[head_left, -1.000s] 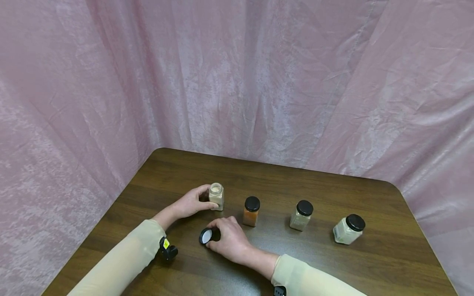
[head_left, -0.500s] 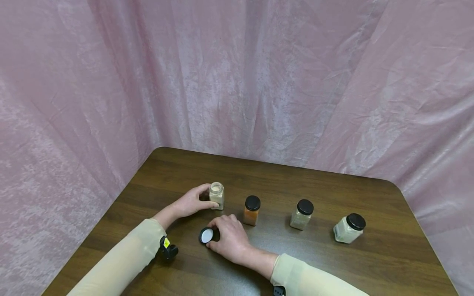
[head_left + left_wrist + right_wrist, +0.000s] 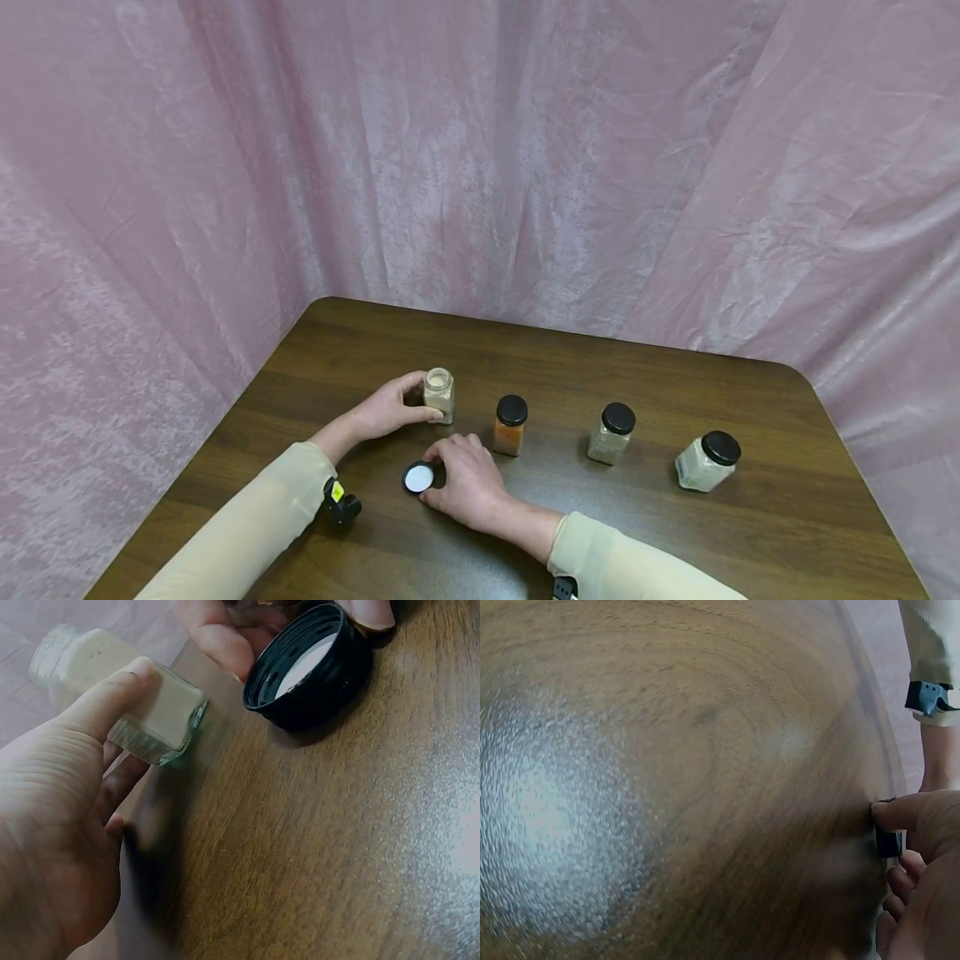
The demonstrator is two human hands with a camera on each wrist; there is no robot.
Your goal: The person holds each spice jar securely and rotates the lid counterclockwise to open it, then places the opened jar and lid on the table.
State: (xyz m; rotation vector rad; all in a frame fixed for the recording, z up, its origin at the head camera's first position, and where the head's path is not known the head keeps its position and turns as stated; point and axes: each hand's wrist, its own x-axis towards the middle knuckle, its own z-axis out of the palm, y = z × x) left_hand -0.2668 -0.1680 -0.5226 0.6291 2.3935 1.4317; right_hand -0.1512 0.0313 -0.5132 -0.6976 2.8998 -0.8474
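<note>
My left hand (image 3: 392,408) holds an uncapped glass jar (image 3: 439,397) of pale beige powder upright on the table, thumb on the near side. In the left wrist view that jar (image 3: 127,682) shows its threaded bare mouth. Closer to me, my right hand (image 3: 472,483) pinches a black screw lid (image 3: 409,487) by its edge, low at the tabletop. The white liner inside the lid faces up, and the left wrist view shows the threads of the lid (image 3: 322,697). From the right wrist, my thumb covers part of the lid (image 3: 889,841).
Right of the hands stand an orange-filled jar (image 3: 508,435), a jar with pale green contents (image 3: 607,444) and a whitish jar with a label (image 3: 701,471), all black-capped. Pink curtains (image 3: 480,167) hang behind the brown wooden table (image 3: 360,333).
The lid in my right hand has tipped down flatter, so its white liner now faces more upward. The left hand and its jar stay in place.
</note>
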